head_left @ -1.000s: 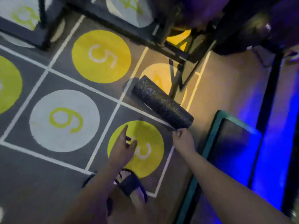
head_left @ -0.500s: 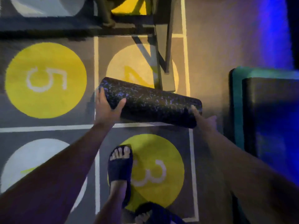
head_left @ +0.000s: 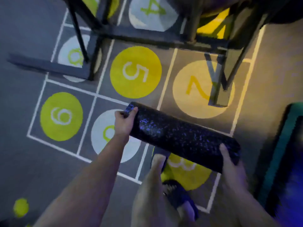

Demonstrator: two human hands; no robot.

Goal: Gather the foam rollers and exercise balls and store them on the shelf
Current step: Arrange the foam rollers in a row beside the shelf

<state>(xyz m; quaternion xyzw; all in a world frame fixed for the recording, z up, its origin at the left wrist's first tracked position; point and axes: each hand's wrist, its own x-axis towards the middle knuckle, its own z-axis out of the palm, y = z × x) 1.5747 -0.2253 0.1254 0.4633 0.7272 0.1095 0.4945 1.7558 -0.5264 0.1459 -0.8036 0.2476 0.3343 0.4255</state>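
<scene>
Seen from your head camera, looking down: you hold a black speckled roller (head_left: 180, 136) clear of the floor, slanting from upper left to lower right above the numbered grid (head_left: 54, 86). Your left hand (head_left: 124, 120) grips the far end, fingers curled over its rim. Your right hand (head_left: 229, 164) wraps the near end, thumb on top. This looks like the carry step: the roller is gathered but not yet shelved. Next you must raise and turn it toward the dark metal rack (head_left: 141, 37) ahead. Its shelves are out of view, and its slanted legs cross your path. A mat (head_left: 278, 149) lies at right, your sandalled foot (head_left: 178, 197) is below the roller, and a yellow-green blob (head_left: 21, 207), perhaps a ball, sits lower left.
</scene>
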